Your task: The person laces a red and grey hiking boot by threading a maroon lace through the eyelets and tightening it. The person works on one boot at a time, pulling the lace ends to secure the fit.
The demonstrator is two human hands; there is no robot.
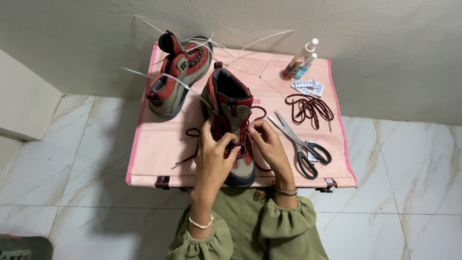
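Two hands are seen at work on a red and grey-green hiking boot (234,130), which is stood upright at the near middle of a small pink worktop (159,144), its toe pointed toward the person and just at the near edge. The left hand (214,156) is curled over the laces at the boot's left side, with the fingers closed on a dark red lace (192,132); a loop of that lace is trailed onto the worktop to the left. The right hand (267,144) is held against the boot's right side, its fingertips pinched on the lacing near the tongue. Bracelets are worn on both wrists, and olive green sleeves are gathered at the cuffs.

A second boot (175,77) of the same colours is laid at the far left corner, with white cable ties (168,77) threaded through it and stuck out in several directions. Silver scissors (301,144) with black handles are set just right of the hands, blades closed. Farther off, a loose dark red lace (310,106) is coiled near the right edge. At the far right, two small bottles (301,60) are laid beside a few white packets (308,88). Pale marble floor tiles (72,159) are seen around the worktop.
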